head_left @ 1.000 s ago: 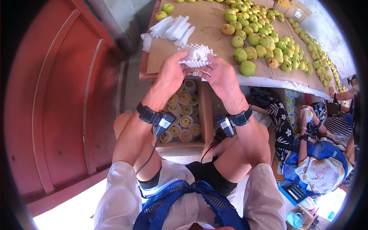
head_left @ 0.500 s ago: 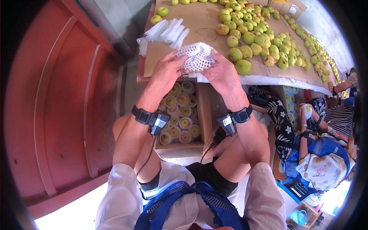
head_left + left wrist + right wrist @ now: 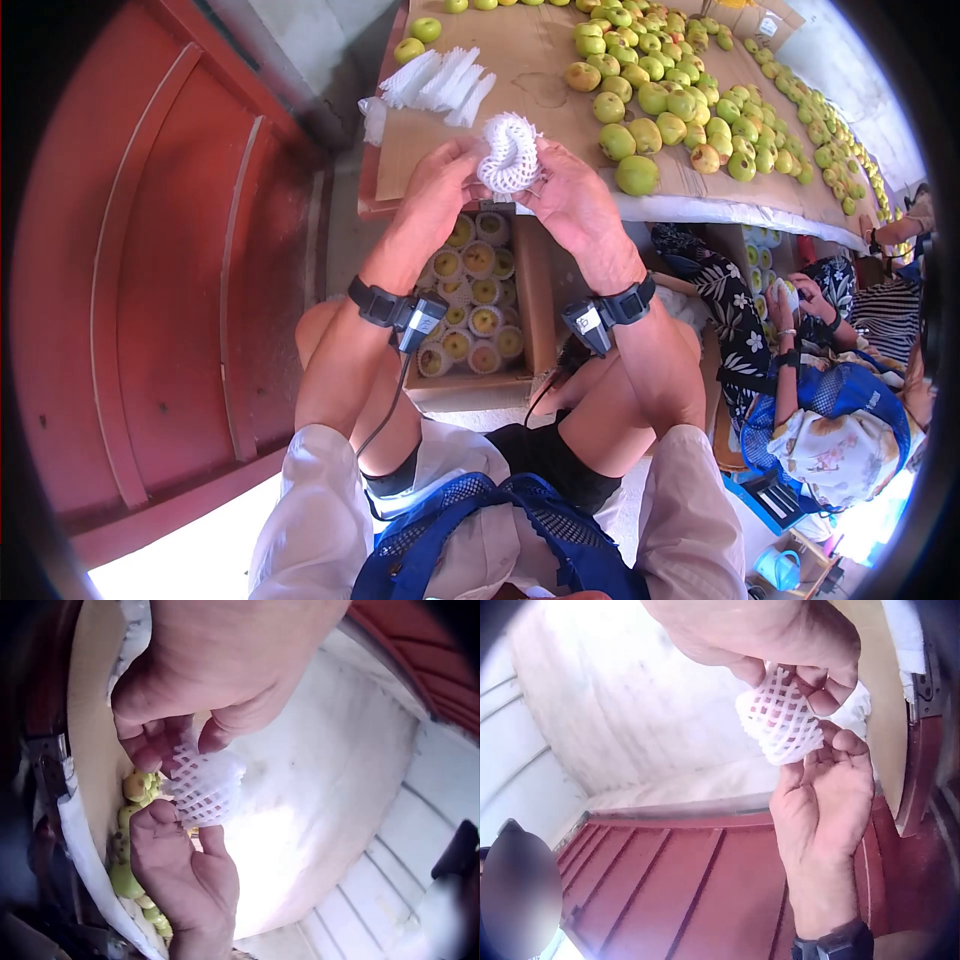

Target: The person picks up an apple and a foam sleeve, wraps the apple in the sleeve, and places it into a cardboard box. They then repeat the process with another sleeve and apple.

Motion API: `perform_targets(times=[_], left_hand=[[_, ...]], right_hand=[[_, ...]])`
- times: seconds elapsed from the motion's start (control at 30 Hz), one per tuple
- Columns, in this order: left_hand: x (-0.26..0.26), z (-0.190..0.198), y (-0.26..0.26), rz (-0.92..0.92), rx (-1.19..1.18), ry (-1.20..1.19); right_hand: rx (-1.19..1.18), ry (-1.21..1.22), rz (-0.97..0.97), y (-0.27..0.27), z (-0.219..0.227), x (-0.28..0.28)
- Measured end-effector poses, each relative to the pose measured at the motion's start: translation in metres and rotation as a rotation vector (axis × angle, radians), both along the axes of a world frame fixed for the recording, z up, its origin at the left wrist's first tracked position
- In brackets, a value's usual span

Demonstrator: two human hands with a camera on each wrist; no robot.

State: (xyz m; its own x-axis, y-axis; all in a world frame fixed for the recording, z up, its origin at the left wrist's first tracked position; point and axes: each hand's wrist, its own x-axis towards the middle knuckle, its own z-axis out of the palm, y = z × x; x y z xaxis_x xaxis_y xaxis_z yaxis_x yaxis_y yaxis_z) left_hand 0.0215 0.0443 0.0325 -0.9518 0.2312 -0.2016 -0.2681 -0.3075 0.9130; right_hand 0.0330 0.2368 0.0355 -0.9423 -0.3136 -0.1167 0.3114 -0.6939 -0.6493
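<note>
A white foam net sleeve [image 3: 509,153] is held between both hands above the front edge of the table; its mesh looks doubled over, with a hollow in the middle. The left hand [image 3: 440,185] pinches its left side with thumb and fingers, and the right hand [image 3: 575,195] pinches its right side. In the left wrist view the mesh [image 3: 206,787] spans the gap between the two hands. The right wrist view shows the mesh [image 3: 780,724] with no fruit visible through it.
Flattened foam sleeves [image 3: 440,82] lie behind the left hand on the cardboard-covered table [image 3: 540,60]. Many loose green apples [image 3: 637,175] sit to the right. Below the hands stands a carton [image 3: 470,388] of sleeved apples. Another person [image 3: 840,430] sits at the right.
The foam sleeve has gone from a wide, spread shape to a narrower, rounded one with a hollow. Both hands still hold it and have turned slightly around it.
</note>
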Motion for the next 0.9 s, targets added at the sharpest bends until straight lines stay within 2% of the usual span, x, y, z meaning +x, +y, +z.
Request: perform_targets(times=[0.1, 0.2, 0.3, 0.4, 0.5, 0.6, 0.73, 0.83, 0.9], left_hand=[[0.006, 0.001, 0.007, 0.149, -0.262, 0.131], [-0.005, -0.012, 0.005, 0.353, -0.602, 0.457], [0.005, 0.022, 0.005, 0.248, -0.555, 0.341], [0.006, 0.011, 0.010, 0.239, -0.546, 0.466], [0.006, 0.015, 0.013, 0.170, -0.450, 0.346], [0.002, 0.009, 0.008, 0.165, -0.582, 0.395], [-0.001, 0.006, 0.006, 0.161, -0.481, 0.367], [-0.005, 0.007, 0.001, 0.189, -0.337, 0.268], [-0.008, 0.012, -0.004, 0.199, -0.187, 0.263]], right_hand=[[0.023, -0.012, -0.020, -0.002, -0.002, -0.001], [0.098, -0.007, -0.081, -0.001, 0.001, 0.001], [0.153, -0.004, -0.124, 0.000, 0.005, 0.001], [0.188, 0.010, -0.141, 0.001, 0.006, 0.000], [0.267, 0.075, -0.145, -0.002, 0.011, 0.003], [0.347, 0.167, -0.129, -0.007, 0.013, 0.005], [0.541, 0.340, -0.110, -0.010, 0.017, 0.008], [0.672, 0.446, -0.225, -0.014, 0.031, 0.020], [0.614, 0.499, -0.285, -0.014, 0.036, 0.022]])
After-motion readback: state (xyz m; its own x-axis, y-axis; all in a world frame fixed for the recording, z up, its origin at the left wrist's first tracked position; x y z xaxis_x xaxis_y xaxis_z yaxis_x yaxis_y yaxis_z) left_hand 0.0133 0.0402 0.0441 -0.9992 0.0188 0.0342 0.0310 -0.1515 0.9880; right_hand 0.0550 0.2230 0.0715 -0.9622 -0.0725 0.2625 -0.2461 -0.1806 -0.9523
